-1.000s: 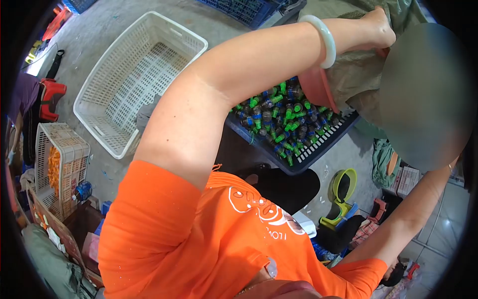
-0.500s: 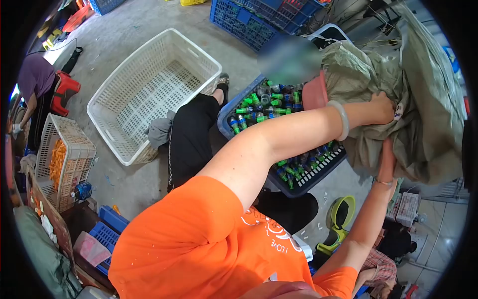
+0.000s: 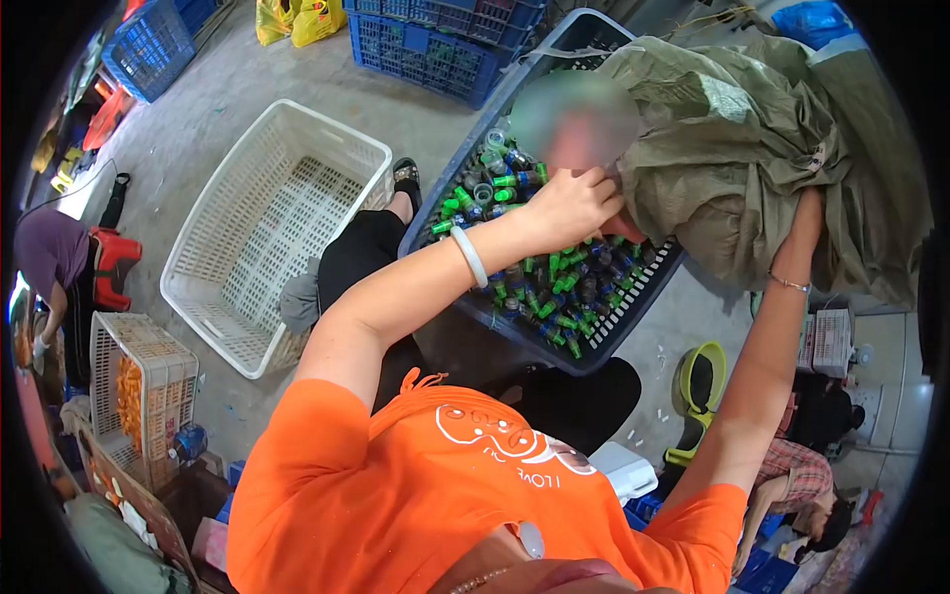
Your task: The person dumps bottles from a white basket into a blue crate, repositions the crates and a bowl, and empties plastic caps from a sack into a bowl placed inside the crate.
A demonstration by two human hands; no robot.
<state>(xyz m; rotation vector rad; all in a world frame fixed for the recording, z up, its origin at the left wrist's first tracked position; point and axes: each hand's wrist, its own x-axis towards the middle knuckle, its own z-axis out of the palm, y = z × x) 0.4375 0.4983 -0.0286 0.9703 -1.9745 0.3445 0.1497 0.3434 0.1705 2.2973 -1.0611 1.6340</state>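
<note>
My left hand [image 3: 577, 206] is closed on a pink plastic basin [image 3: 623, 228], which shows only in part below my fingers; a blurred patch covers the area above. Under it, a dark blue crate [image 3: 554, 353] holds many small bottles [image 3: 569, 282] with green and blue parts. At the right, my right hand [image 3: 809, 210] grips the gathered cloth of a large olive woven sack [image 3: 732, 188], its fingers mostly hidden in the folds. The bulging sack leans over the crate's right side.
A white slatted crate [image 3: 272, 238] stands on the floor to the left. Stacked blue crates [image 3: 426, 54] and yellow bags [image 3: 302, 20] are at the back. Two people bend over at the far left and lower right. A yellow-green object [image 3: 701, 381] lies near my right forearm.
My left hand has left the sack, moved left and taken hold of the pink basin above the bottles. My right hand stays on the sack, now higher in view.
</note>
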